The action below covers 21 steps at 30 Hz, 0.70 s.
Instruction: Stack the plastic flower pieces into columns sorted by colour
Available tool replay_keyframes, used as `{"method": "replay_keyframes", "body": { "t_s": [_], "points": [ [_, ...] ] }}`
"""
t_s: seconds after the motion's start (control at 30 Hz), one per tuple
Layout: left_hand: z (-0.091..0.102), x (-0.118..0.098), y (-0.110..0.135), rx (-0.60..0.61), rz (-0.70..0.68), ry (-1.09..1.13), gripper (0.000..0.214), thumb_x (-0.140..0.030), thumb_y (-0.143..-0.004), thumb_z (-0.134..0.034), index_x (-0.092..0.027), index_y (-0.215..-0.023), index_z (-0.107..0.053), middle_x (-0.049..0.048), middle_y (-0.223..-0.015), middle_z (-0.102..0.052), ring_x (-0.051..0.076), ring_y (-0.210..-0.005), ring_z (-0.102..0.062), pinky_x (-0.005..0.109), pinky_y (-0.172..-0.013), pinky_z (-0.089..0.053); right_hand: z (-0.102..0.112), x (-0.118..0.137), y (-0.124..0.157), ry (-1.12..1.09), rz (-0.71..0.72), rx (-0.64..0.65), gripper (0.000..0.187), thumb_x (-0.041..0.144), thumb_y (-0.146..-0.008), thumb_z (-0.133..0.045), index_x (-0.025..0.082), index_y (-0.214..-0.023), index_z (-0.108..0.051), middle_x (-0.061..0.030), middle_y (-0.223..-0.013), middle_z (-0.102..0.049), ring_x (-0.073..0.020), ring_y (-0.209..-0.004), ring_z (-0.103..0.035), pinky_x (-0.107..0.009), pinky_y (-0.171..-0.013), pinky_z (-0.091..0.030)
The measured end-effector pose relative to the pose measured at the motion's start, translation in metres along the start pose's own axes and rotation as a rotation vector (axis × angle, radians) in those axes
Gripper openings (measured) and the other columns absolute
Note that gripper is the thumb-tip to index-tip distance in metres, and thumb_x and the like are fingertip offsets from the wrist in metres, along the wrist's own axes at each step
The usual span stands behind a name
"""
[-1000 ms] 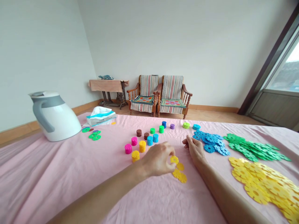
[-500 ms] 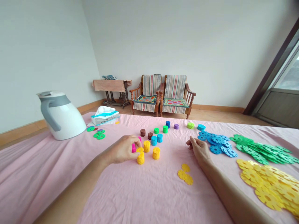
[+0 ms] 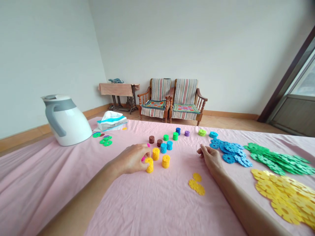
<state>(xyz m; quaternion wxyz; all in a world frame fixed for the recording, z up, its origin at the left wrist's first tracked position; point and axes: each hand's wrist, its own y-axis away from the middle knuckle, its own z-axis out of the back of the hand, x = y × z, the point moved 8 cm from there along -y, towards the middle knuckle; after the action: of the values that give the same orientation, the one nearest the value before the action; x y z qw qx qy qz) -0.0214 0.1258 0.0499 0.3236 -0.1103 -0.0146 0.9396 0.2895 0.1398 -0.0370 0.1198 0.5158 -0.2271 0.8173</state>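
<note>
My left hand closes its thumb and fingers around the top of a yellow stack of notched plastic snowflake discs. Two more yellow stacks, one behind and one to the right, stand close by. Magenta pieces are mostly covered by the left fingers. My right hand rests near the cloth, left of a pile of blue discs. Its fingers are curled together and nothing shows in them. Several loose yellow discs lie between the hands.
Small brown, light blue, green and purple stacks stand farther back. Green and yellow disc piles spread at right. A white jug and a tissue box stand at left on the pink cloth.
My left hand has lowered a yellow disc onto the front yellow stack, where its fingers stay. The right hand keeps its place. The whole view has shifted slightly.
</note>
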Motion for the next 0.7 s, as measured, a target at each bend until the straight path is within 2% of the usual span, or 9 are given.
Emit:
{"method": "replay_keyframes", "body": {
  "t_s": [0.27,0.37,0.43,0.5,0.57,0.7],
  "points": [
    [0.001,-0.003,-0.001,0.021,-0.009,-0.014,0.011,-0.022,-0.063,-0.06,-0.021,-0.074,-0.057,-0.0028,-0.077,-0.058,0.015,-0.07,-0.053,0.023,-0.058,-0.033,0.0,-0.001,0.0,0.025,-0.001,0.009,0.052,0.061,-0.076,-0.045,0.014,-0.066,-0.065,-0.0026,-0.052,-0.056,-0.0152,-0.05,-0.052,-0.024,-0.048,-0.034],
    [0.008,-0.016,0.0,-0.013,-0.043,0.026,0.014,-0.021,-0.068,-0.058,-0.022,-0.082,-0.06,-0.0015,-0.086,-0.059,0.015,-0.075,-0.054,0.024,-0.064,-0.036,0.0,0.001,-0.001,0.033,0.004,-0.001,0.052,0.061,-0.076,-0.045,0.014,-0.065,-0.065,-0.0026,-0.051,-0.056,-0.015,-0.049,-0.051,-0.024,-0.049,-0.034],
    [0.01,-0.034,0.0,-0.037,-0.102,0.069,0.014,-0.019,-0.073,-0.054,-0.022,-0.085,-0.061,-0.0009,-0.089,-0.06,0.015,-0.078,-0.055,0.024,-0.067,-0.038,0.0,0.002,-0.001,0.031,0.013,-0.006,0.053,0.061,-0.076,-0.045,0.014,-0.064,-0.065,-0.0025,-0.05,-0.055,-0.015,-0.049,-0.051,-0.025,-0.049,-0.034],
    [0.002,-0.057,-0.001,-0.018,-0.185,0.117,0.014,-0.015,-0.075,-0.053,-0.021,-0.085,-0.061,-0.0005,-0.088,-0.061,0.015,-0.081,-0.055,0.024,-0.07,-0.04,0.0,0.003,-0.001,0.02,0.017,-0.009,0.053,0.061,-0.076,-0.044,0.014,-0.064,-0.065,-0.0023,-0.05,-0.055,-0.0148,-0.049,-0.05,-0.025,-0.049,-0.034],
    [-0.016,-0.081,-0.001,0.046,-0.273,0.161,0.014,-0.013,-0.073,-0.056,-0.02,-0.084,-0.061,-0.0001,-0.087,-0.061,0.016,-0.085,-0.056,0.024,-0.074,-0.041,0.0,0.003,0.0,0.007,0.012,-0.011,0.052,0.061,-0.076,-0.044,0.014,-0.063,-0.064,-0.0019,-0.049,-0.055,-0.0144,-0.048,-0.05,-0.024,-0.048,-0.034],
    [-0.054,-0.115,-0.01,0.127,-0.313,0.199,0.022,-0.023,-0.073,-0.063,-0.02,-0.095,-0.061,0.0027,-0.096,-0.06,0.018,-0.085,-0.059,0.026,-0.074,-0.046,0.001,0.002,0.0,-0.013,0.003,-0.016,0.051,0.06,-0.076,-0.044,0.015,-0.061,-0.063,-0.0011,-0.048,-0.054,-0.0137,-0.047,-0.048,-0.024,-0.048,-0.033]
  ]
}}
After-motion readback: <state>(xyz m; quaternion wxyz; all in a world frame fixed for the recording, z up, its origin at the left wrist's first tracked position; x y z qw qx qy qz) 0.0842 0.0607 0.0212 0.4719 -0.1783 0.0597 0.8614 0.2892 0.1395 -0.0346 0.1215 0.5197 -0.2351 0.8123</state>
